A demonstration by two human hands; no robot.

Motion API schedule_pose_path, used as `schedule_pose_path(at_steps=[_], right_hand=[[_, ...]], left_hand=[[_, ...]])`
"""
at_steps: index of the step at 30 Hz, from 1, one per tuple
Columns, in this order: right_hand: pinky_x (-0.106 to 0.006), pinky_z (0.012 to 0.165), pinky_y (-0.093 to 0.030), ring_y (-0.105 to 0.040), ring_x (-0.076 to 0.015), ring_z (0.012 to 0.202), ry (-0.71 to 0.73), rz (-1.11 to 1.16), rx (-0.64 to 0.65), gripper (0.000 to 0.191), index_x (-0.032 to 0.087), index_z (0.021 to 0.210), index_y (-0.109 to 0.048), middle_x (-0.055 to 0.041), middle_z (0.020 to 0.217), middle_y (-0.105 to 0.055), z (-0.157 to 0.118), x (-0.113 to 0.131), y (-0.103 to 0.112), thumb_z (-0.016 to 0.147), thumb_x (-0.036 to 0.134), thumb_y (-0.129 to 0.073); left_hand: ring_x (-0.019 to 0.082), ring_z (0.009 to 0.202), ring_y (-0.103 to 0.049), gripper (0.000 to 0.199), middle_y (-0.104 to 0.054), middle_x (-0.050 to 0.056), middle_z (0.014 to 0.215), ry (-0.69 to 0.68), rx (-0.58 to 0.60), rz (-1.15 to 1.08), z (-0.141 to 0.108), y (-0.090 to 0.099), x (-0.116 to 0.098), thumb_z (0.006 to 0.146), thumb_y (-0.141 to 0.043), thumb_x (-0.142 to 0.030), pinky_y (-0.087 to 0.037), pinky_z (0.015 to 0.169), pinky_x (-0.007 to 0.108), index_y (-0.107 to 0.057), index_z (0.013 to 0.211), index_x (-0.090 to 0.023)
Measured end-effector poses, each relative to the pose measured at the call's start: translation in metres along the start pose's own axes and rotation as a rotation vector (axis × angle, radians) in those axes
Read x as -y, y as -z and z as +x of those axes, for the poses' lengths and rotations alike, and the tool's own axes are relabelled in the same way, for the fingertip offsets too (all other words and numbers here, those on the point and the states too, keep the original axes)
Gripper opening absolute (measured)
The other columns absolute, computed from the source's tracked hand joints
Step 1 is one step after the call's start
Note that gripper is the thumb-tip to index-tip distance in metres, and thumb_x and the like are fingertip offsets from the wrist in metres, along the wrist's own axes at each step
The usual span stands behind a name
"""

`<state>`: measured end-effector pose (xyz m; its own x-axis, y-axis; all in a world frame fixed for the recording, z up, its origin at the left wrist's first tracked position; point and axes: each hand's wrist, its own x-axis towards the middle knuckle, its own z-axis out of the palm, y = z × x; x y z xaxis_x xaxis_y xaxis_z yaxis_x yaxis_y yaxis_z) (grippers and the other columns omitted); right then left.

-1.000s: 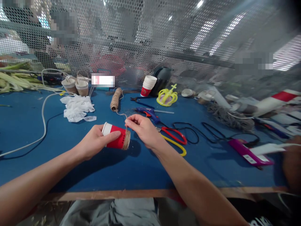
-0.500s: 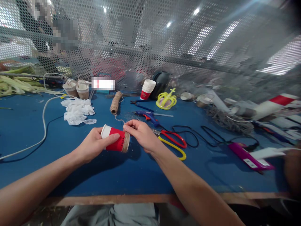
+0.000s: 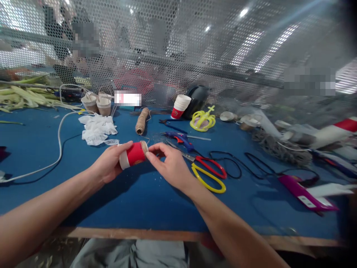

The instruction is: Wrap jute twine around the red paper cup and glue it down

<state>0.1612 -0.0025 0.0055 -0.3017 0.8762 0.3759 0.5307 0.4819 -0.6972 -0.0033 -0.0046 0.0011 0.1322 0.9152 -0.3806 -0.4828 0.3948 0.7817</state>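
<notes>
My left hand is wrapped round a red and white paper cup, which lies on its side above the table. Twine is wound in a band round the cup's base end, at the right. My right hand has thumb and forefinger closed at that end, on the twine against the base; the exact pinch is partly hidden. From the fingers a thin strand runs back to a twine roll lying behind the cup.
Scissors with red and yellow handles, a blue glue gun and pliers lie right of the cup. Behind stand stacked cups and a yellow crown-shaped piece. White gloves lie left; a purple power strip lies right.
The cup has turned in my left hand: its printed side has rolled and its base end now tilts upward. My right fingers have moved from the cup's upper side to its base end.
</notes>
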Motion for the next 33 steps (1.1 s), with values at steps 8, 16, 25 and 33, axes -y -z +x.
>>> schedule_pose_path(at_steps=[8,16,25,33], right_hand=[[-0.028,0.064,-0.046,-0.058,-0.0151,0.066,0.012,-0.114,-0.008,0.005,0.018,0.076,-0.056,-0.004,0.074,-0.063,-0.0044,0.0012,-0.0069,0.075,0.022,-0.052],[-0.028,0.062,-0.046,-0.057,-0.0152,0.063,-0.018,-0.133,-0.02,0.001,0.019,0.07,-0.054,-0.0031,0.068,-0.062,-0.0047,0.001,-0.0082,0.071,0.019,-0.053],[-0.026,0.061,-0.047,-0.059,-0.0139,0.062,-0.051,-0.003,0.009,0.007,0.018,0.075,-0.056,-0.0034,0.072,-0.064,-0.0018,0.005,-0.0018,0.075,0.022,-0.05],[-0.026,0.058,-0.046,-0.056,-0.0137,0.06,-0.038,-0.049,0.007,0.005,0.019,0.071,-0.053,-0.0024,0.068,-0.061,-0.0022,0.0025,-0.004,0.073,0.023,-0.052]], left_hand=[[0.009,0.05,-0.055,0.019,-0.066,0.003,0.062,-0.072,0.026,0.054,-0.0037,-0.0012,0.0042,0.068,-0.068,-0.026,-0.04,0.047,0.018,-0.067,0.075,-0.009],[0.009,0.054,-0.056,0.024,-0.068,0.004,0.067,-0.076,0.022,0.079,-0.0032,-0.0013,0.0065,0.067,-0.069,-0.029,-0.04,0.051,0.018,-0.067,0.079,-0.008],[0.009,0.052,-0.056,0.02,-0.066,0.005,0.063,-0.042,0.041,0.036,-0.0009,0.0005,0.0047,0.07,-0.066,-0.027,-0.042,0.05,0.018,-0.067,0.075,-0.008],[0.009,0.054,-0.057,0.017,-0.069,0.004,0.066,-0.065,0.091,0.06,-0.0009,0.0025,0.0053,0.069,-0.067,-0.026,-0.041,0.052,0.018,-0.069,0.075,-0.011]])
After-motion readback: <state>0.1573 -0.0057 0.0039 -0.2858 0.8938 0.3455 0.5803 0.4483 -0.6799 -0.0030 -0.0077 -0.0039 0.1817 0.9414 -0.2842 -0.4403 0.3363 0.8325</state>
